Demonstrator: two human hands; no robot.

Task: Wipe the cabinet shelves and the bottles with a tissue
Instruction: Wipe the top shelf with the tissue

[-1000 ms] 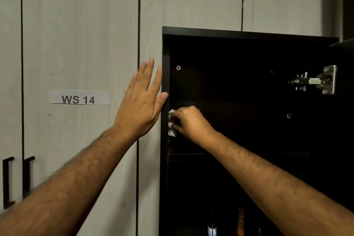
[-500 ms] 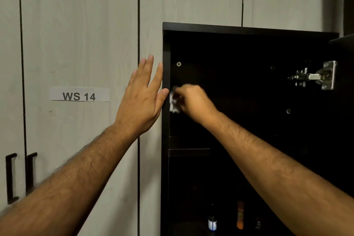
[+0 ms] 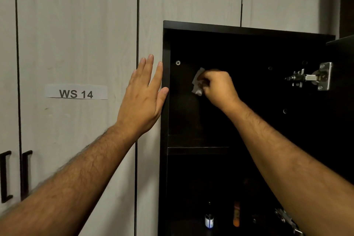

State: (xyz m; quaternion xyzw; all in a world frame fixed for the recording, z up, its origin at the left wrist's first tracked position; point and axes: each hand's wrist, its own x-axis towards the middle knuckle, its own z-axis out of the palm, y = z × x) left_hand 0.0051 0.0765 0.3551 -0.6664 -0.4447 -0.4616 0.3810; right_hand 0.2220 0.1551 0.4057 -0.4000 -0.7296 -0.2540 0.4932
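Note:
The dark cabinet point(image 3: 165, 120) stands open before me. Inside its top compartment my right hand point(image 3: 218, 88) grips a crumpled white tissue point(image 3: 197, 83) against the dark inner surface, just right of a screw. My left hand point(image 3: 143, 97) lies flat with straight fingers on the pale door beside the cabinet, thumb at the cabinet's left front edge. A shelf point(image 3: 197, 150) runs below the hands. Far down in the lower compartment stand a small dark bottle with a white label point(image 3: 209, 220) and an orange bottle point(image 3: 236, 214).
Pale wood-grain doors point(image 3: 76, 44) fill the left and top, one bearing a "WS 14" label point(image 3: 76, 93). Two black handles point(image 3: 16, 174) sit low left. A metal hinge point(image 3: 314, 77) projects at the right, where the open door point(image 3: 342, 82) stands; another hinge point(image 3: 287, 220) sits lower.
My right hand has carried the tissue up the inside of the top compartment and a little to the right. The left hand has stayed on the door.

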